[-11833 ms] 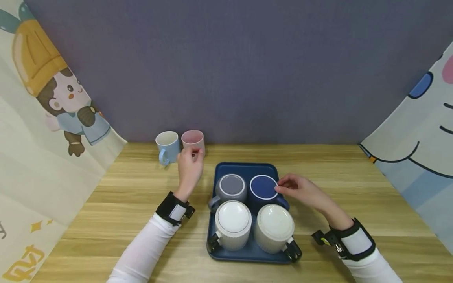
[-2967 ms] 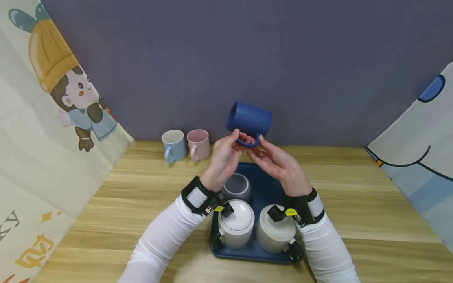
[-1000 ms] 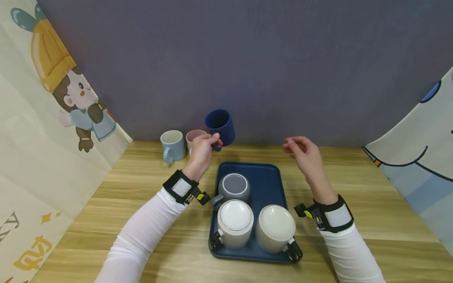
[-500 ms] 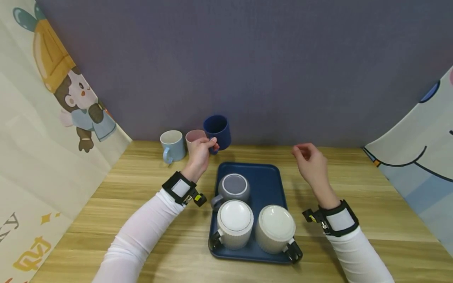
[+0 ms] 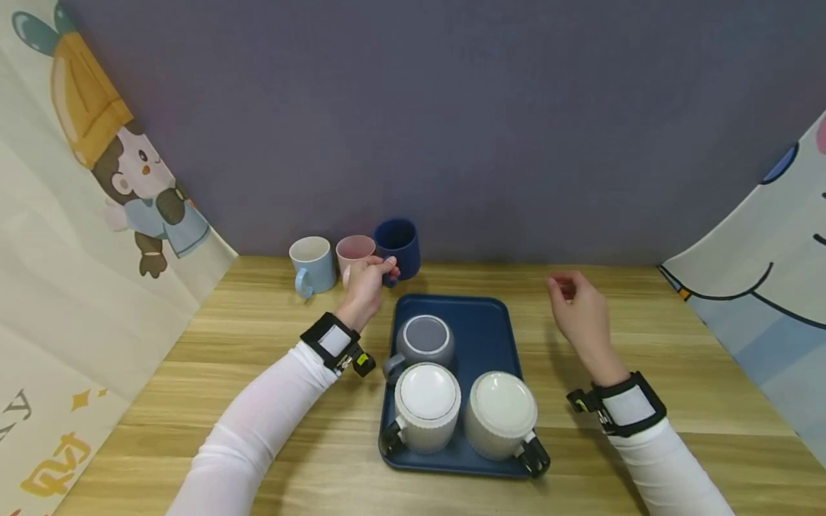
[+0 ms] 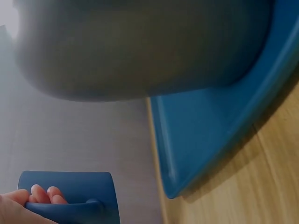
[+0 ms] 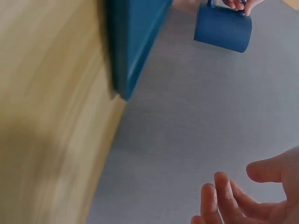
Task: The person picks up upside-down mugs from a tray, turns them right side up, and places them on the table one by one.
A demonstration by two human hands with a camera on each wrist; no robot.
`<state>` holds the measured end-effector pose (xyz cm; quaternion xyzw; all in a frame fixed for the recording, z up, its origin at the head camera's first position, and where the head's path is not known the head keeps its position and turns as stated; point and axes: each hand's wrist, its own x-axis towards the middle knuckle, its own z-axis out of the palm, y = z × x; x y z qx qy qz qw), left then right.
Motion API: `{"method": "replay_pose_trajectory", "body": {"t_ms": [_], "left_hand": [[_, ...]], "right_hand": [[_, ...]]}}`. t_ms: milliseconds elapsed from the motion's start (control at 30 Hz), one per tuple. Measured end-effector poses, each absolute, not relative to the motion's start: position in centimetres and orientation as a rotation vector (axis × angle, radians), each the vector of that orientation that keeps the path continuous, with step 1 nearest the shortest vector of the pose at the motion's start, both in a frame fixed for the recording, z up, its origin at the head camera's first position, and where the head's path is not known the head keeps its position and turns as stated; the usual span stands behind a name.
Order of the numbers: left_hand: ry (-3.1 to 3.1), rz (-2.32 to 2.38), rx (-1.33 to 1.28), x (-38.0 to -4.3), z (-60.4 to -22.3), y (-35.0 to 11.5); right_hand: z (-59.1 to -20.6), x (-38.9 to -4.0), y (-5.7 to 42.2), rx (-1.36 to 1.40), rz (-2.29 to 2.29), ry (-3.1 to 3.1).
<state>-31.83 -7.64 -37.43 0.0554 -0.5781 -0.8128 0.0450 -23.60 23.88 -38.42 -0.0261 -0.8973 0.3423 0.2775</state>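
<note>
My left hand (image 5: 366,287) grips a dark blue mug (image 5: 401,247) by its handle. Upright, mouth up, that mug is at the back, just right of a pink mug (image 5: 353,248); I cannot tell whether its base touches the table. The left wrist view shows fingers curled through the handle of the blue mug (image 6: 93,182). Right of the tray, my right hand (image 5: 581,312) hovers over the table, fingers loosely curled and holding nothing. On the dark blue tray (image 5: 480,330), a grey mug (image 5: 426,337) stands upside down.
Two ribbed white mugs, one on the left (image 5: 428,401) and one on the right (image 5: 501,408), sit upside down on the tray's near half, black handles outward. A light blue mug (image 5: 313,266) stands left of the pink one. A grey wall (image 5: 490,143) backs the wooden table (image 5: 645,344).
The blue mug, earlier upside down on the tray, was lifted and turned upright with both hands. My right hand let go and moved right. My left carried the mug left and lowered it.
</note>
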Motion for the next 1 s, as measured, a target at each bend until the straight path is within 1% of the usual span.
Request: {"method": "replay_pose_trajectory", "body": {"t_ms": [233, 667, 1000], "left_hand": [[-1.789, -2.447, 0.187, -32.3, -38.3, -7.5], [-1.838, -2.408, 0.249, -32.7, -39.1, -7.3], [-1.814, -2.395, 0.221, -33.4, -40.1, -7.3]], "right_hand": [[-39.2, -23.2, 24.9, -0.038, 0.852, -2.421], [-40.0, -23.2, 25.8, -0.081, 0.759, -2.441], [-40.4, -23.0, 26.3, -0.106, 0.739, -2.447]]}}
